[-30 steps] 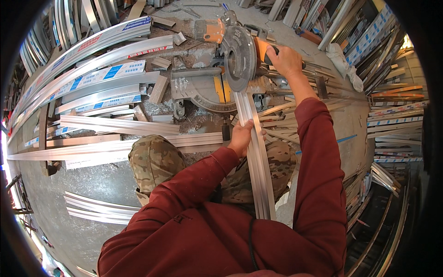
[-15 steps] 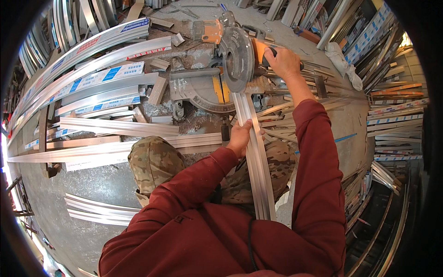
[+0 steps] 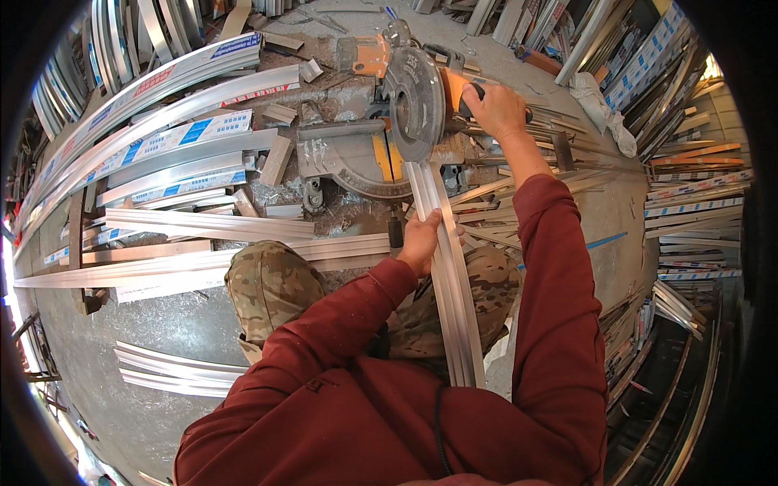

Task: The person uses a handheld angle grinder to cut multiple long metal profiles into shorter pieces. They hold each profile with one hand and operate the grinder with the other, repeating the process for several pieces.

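Note:
An orange and grey miter saw [image 3: 415,101] stands on the floor ahead of me, its round blade guard over the yellow-edged slot of its grey base [image 3: 344,158]. My right hand [image 3: 497,109] is wrapped round the saw's black handle. A long, silvery, ribbed metal profile [image 3: 450,283] runs from under the guard back toward my body, between my knees. My left hand [image 3: 423,240] grips this profile a little way back from the saw base, thumb on top. The guard hides the profile's far end and the blade's edge.
Long metal profiles [image 3: 186,146], some with printed film, lie in layers at the left. Thin strips [image 3: 551,130] cover the floor right of the saw. More stock [image 3: 697,211] is stacked along the right side. Short offcuts [image 3: 278,158] lie beside the saw base.

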